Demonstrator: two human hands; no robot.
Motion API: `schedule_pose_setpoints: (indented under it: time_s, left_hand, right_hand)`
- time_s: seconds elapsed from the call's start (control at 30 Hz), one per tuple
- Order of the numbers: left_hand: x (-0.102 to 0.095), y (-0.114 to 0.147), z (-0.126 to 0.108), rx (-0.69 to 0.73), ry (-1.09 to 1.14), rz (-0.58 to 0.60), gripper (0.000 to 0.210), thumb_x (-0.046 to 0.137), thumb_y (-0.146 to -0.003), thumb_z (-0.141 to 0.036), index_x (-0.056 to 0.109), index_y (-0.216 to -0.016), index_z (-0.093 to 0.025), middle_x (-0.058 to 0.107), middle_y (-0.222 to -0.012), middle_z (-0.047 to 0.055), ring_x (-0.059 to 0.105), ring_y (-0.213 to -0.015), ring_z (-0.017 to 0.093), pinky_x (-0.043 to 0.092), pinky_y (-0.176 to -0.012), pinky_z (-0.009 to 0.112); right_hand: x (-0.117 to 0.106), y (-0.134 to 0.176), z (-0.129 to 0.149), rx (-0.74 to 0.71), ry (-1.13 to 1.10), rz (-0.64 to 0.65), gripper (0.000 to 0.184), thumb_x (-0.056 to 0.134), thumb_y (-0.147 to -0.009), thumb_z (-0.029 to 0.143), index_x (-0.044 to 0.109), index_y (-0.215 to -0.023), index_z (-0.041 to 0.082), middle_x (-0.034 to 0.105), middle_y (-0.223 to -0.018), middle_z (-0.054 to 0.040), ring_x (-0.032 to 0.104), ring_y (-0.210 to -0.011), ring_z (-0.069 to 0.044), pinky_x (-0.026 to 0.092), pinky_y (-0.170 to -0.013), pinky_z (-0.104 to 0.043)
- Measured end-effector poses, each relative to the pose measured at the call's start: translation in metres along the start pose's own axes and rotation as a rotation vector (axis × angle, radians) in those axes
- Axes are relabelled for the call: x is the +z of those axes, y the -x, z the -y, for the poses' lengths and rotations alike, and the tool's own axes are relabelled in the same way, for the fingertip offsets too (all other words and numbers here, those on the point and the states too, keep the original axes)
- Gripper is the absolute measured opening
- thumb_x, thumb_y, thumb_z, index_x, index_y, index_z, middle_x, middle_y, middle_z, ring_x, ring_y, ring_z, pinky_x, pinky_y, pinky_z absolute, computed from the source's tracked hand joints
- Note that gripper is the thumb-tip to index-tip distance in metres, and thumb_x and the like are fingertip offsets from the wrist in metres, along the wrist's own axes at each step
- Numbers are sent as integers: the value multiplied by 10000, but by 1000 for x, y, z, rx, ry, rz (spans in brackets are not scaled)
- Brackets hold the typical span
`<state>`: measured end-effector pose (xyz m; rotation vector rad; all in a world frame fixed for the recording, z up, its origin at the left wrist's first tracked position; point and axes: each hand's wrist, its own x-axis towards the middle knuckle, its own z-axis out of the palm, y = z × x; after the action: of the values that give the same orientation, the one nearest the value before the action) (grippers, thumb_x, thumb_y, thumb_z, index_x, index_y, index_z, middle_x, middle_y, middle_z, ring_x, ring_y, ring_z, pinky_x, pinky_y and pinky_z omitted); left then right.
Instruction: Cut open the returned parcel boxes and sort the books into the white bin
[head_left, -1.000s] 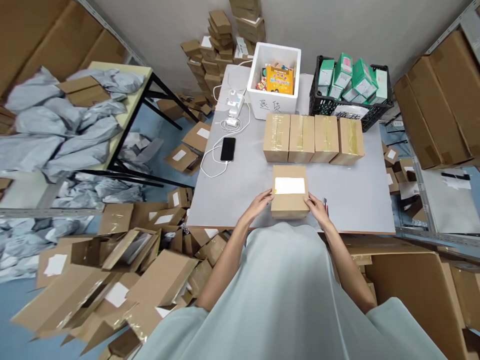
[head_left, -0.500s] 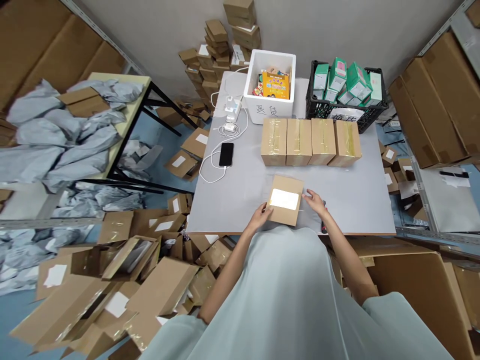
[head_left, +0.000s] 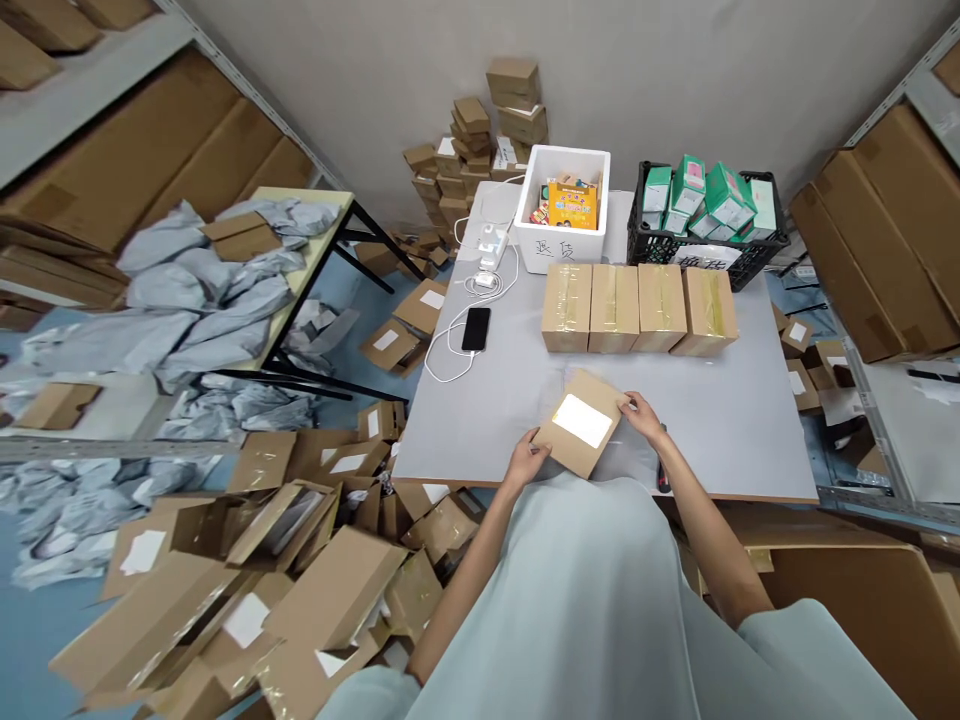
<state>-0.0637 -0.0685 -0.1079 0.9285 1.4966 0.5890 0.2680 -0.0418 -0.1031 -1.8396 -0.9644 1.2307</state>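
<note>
A small flat cardboard box (head_left: pixel 568 448) with a white label on top is at the front edge of the table, turned at an angle. At its lower left corner, my left hand (head_left: pixel 526 460) has its fingers closed on the edge. My right hand (head_left: pixel 640 414) pinches the upper right corner between thumb and fingers. Just right of the box, a red and black tool (head_left: pixel 663 474), perhaps a cutter, lies partly behind my right forearm. Beyond the box stands a row of several taped cardboard boxes (head_left: pixel 615 312).
On the grey table (head_left: pixel 502 420) are a white foam box (head_left: pixel 562 250) of booklets, a black crate (head_left: pixel 731 262) of green-and-white boxes, and a phone (head_left: pixel 476 329) on a cable. Opened cartons (head_left: pixel 330 580) crowd the floor at left. Grey parcels (head_left: pixel 187 290) cover a side table.
The labelled box has turned clockwise. My right hand, open beside it before, now grips its corner. The whole view has shifted, with the table lower and further right.
</note>
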Motion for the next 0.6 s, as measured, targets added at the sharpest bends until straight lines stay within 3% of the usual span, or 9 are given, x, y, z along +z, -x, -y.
schedule_pose_setpoints:
  time_s: [0.1, 0.2, 0.3, 0.4, 0.6]
  left_hand:
    - [3, -14, -8, 30, 25, -63, 911, 841, -843, -326, 470, -1660, -167, 572, -1651, 245, 749, -1298, 324, 590, -1163, 519]
    - [7, -26, -17, 95, 39, -76, 918, 753, -896, -260, 368, -1727, -196, 431, -1774, 218, 609, -1515, 304, 514, -1263, 463]
    - [12, -33, -21, 129, 15, -62, 885, 742, -890, -234, 410, -1710, -199, 487, -1741, 195, 529, -1586, 314, 439, -1327, 477]
    - [16, -32, -17, 121, -19, -31, 828, 757, -887, -270, 476, -1658, -161, 584, -1652, 212, 590, -1521, 342, 446, -1315, 512]
    - [6, -27, -11, 101, -43, 36, 708, 745, -921, -326, 554, -1586, -180, 622, -1635, 199, 626, -1480, 336, 462, -1295, 533]
  right_hand:
    - [-9, 29, -12, 43, 16, -3, 425, 765, -810, 592, 721, -1079, 267, 834, -1153, -74, 775, -1059, -278, 586, -1088, -511]
    - [-17, 56, -25, 95, 8, 32, 385, 746, -831, 638, 740, -944, 270, 839, -1009, -52, 789, -985, -281, 622, -1012, -496]
    - [-22, 72, -36, 143, -17, 74, 403, 724, -854, 648, 756, -819, 248, 833, -924, -64, 793, -955, -284, 633, -976, -475]
    - [-21, 73, -44, 175, -44, 73, 410, 743, -857, 638, 767, -793, 234, 821, -860, -53, 777, -926, -269, 625, -977, -455]
    - [-4, 61, -49, 114, -113, 10, 465, 696, -904, 688, 818, -976, 245, 851, -1022, -60, 762, -1057, -256, 595, -1046, -436]
